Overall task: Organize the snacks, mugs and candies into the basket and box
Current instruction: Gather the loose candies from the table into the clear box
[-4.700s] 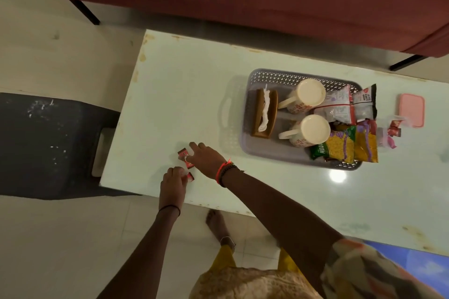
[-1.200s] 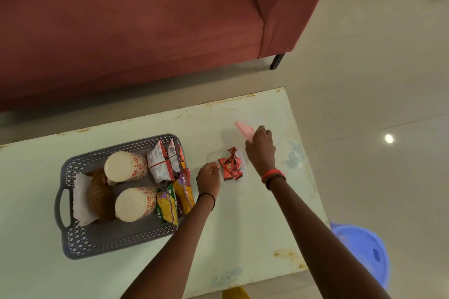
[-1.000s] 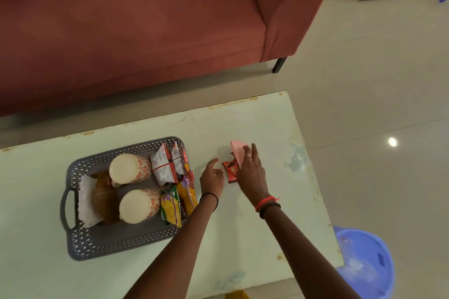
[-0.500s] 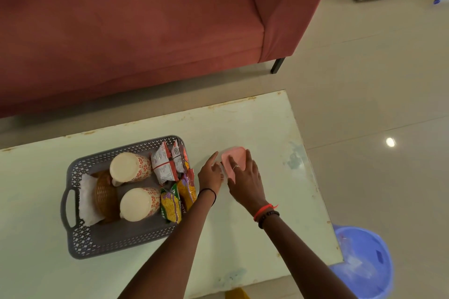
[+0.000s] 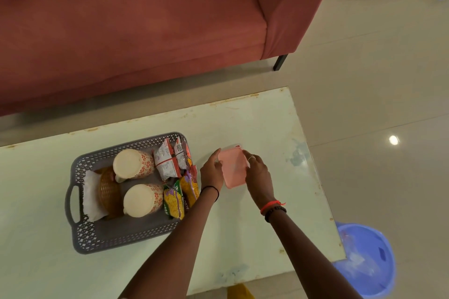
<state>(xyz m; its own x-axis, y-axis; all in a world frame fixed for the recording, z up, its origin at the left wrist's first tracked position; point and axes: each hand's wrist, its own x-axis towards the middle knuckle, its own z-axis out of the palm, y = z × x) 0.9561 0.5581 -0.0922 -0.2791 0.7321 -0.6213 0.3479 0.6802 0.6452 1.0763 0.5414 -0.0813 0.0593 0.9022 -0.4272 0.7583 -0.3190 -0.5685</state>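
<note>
Since the earlier frames, your pink lid (image 5: 233, 168) has come down flat over the box, hiding the red candies. Head view: your left hand (image 5: 211, 172) grips the lid's left edge, your right hand (image 5: 258, 172) its right edge, near the table's (image 5: 267, 124) right end. Just left, the grey basket (image 5: 80, 233) holds two mugs (image 5: 133, 163) and snack packets (image 5: 177, 172). You're likely closing the box; next, press the lid evenly until seated.
</note>
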